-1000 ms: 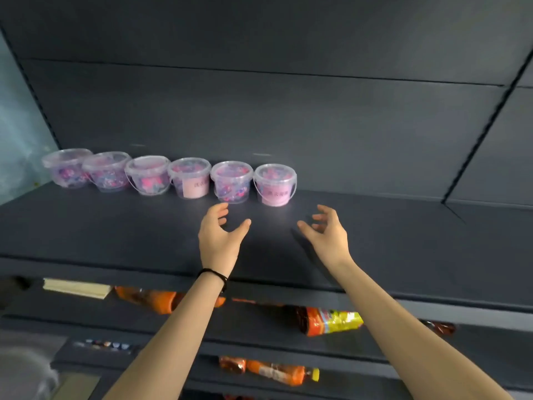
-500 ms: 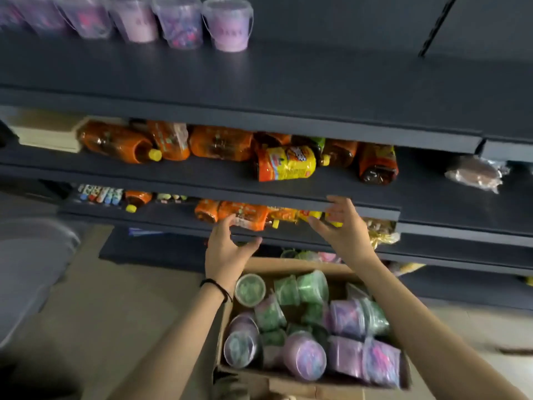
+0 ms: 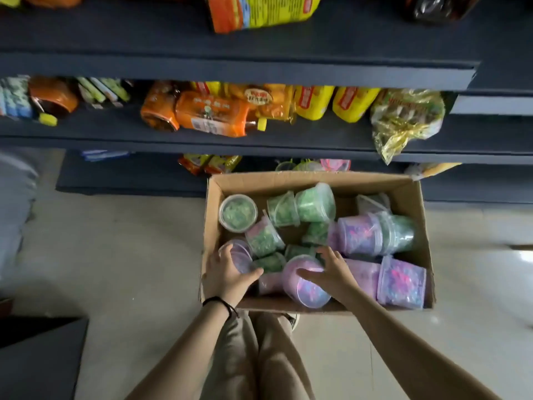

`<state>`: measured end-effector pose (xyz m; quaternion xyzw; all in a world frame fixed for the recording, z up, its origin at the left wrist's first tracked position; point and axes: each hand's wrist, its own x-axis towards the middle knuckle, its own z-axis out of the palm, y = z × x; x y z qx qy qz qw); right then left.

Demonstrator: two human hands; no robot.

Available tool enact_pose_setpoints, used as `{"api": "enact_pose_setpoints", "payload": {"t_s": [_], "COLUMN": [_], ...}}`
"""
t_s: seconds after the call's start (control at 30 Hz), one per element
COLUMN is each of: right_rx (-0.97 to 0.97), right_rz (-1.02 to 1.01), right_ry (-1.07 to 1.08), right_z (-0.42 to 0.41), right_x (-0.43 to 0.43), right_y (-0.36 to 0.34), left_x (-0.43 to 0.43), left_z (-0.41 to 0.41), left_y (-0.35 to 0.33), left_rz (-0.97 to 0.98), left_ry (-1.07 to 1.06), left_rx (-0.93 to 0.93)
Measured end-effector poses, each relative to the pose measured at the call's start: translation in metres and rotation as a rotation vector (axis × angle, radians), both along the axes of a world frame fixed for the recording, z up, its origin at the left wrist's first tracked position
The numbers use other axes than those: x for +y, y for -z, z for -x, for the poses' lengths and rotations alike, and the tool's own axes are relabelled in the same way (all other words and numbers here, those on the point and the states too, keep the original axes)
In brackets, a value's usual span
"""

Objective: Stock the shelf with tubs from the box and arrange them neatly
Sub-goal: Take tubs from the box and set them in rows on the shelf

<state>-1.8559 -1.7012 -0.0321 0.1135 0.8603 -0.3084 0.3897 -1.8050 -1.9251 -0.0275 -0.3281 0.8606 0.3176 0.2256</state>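
Head view, looking straight down past the shelving to the floor point(image 3: 129, 255).

- Cardboard box point(image 3: 403, 187) sits open on the floor, just in front of the bottom shelf and against the person's feet. All tubs seen here lie inside it, jumbled.
- Left hand point(image 3: 227, 272): reaches into the near-left corner of the box. Fingers curl over the far rim of an upright pink tub point(image 3: 241, 259), thumb on its near side. It grasps that tub. Black band point(image 3: 219, 301) on the wrist.
- Right hand point(image 3: 328, 272): fingers spread and fairly straight, laid across a tipped pink tub point(image 3: 310, 290) that lies on its side with its lid facing the camera. Palm covers the tub's upper wall; the hand is released, touching but not closed round it.
- The two hands are near each other, with green tubs between and behind them.
- Upright green tub point(image 3: 238, 212) stands by the left wall, lid up. Tipped green tubs point(image 3: 315, 202) lean toward the far wall.
- More pink tubs point(image 3: 402, 284) lie on their sides along the right wall, another pink one point(image 3: 359, 233) above them beside a clear green-filled one.
- Middle shelf point(image 3: 259, 140), dark grey, carries orange packets point(image 3: 210, 112) and yellow packets point(image 3: 313, 101); a crinkled gold bag point(image 3: 403, 119) hangs over its edge at right.
- Upper shelf point(image 3: 230, 69) edge crosses the top of the frame.
- Khaki trousers point(image 3: 259, 356) show between the forearms.
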Motion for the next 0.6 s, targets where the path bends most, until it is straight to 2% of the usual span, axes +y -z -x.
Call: {"api": "enact_pose_setpoints", "payload": {"t_s": [0.13, 0.4, 0.6], "right_rx": [-0.036, 0.048, 0.23], "right_rz": [-0.08, -0.16, -0.031], "right_ry": [0.038, 0.087, 0.222], "right_z": [-0.029, -0.033, -0.026], "right_x": [-0.002, -0.017, -0.013], "right_y": [0.027, 0.04, 0.031], "left_x": [0.004, 0.004, -0.001], "left_z": [-0.02, -0.025, -0.022], "left_y": [0.031, 0.057, 0.049], "left_rz": [0.029, 0.302, 0.307], "left_ry": [-0.031, 0.084, 0.074], "left_rx": [-0.072, -0.093, -0.033]}}
